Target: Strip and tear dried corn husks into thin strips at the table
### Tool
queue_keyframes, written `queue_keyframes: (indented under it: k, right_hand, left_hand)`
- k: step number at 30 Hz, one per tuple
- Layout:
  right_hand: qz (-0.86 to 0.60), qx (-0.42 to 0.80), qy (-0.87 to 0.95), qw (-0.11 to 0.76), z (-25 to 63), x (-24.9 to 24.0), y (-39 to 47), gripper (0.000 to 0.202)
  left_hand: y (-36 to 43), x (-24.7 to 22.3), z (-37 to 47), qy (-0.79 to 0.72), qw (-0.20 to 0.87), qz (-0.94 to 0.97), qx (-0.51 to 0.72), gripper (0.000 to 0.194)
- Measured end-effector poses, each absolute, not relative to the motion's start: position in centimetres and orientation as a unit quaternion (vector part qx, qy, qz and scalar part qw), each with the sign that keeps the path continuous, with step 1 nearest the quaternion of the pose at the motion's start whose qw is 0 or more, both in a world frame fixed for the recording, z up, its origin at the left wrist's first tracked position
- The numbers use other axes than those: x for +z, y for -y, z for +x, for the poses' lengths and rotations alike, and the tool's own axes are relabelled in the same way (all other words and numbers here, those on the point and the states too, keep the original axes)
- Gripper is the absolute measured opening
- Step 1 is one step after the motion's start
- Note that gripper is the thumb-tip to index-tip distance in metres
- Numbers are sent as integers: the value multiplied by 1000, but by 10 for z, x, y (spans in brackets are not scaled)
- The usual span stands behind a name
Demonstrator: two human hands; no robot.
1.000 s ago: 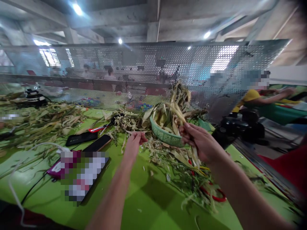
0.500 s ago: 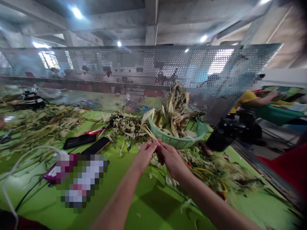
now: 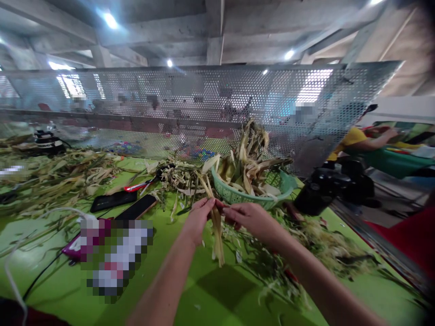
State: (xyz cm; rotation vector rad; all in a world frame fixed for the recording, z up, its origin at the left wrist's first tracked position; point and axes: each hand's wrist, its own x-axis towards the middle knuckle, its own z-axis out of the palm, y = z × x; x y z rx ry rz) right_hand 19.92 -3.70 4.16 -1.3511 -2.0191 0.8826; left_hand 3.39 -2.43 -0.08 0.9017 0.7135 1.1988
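Observation:
A pale dried corn husk strip (image 3: 217, 240) hangs between my hands above the green table, its upper ends slanting up to the left toward the basket. My left hand (image 3: 199, 219) pinches it near the middle between thumb and fingers. Just to the right, my right hand (image 3: 251, 219) has its fingers drawn together in a pinch close beside the strip; what sits in those fingertips is too small to tell. Behind both hands stands a green plastic basket (image 3: 244, 195) heaped with dried corn husks (image 3: 249, 158).
Dried leaf scraps (image 3: 183, 179) and husk piles (image 3: 78, 170) lie left and behind; stringy plant bits (image 3: 326, 244) spread right. Two dark phones (image 3: 136, 207), a red cutter (image 3: 134, 187) and a purple object (image 3: 79, 240) rest left. A black camera (image 3: 316, 190) stands right of the basket.
My right hand has drawn away to the right from the left one. The strip's lower end now hangs in plain sight below my left hand, which moved slightly left.

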Motion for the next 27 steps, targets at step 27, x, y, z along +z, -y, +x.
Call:
queue_keyframes:
  k: [27]
  right_hand:
    - [-436,580,503,469,196,24,23,32]
  left_hand:
    - [29,-12,33,-414,574,637,305,39]
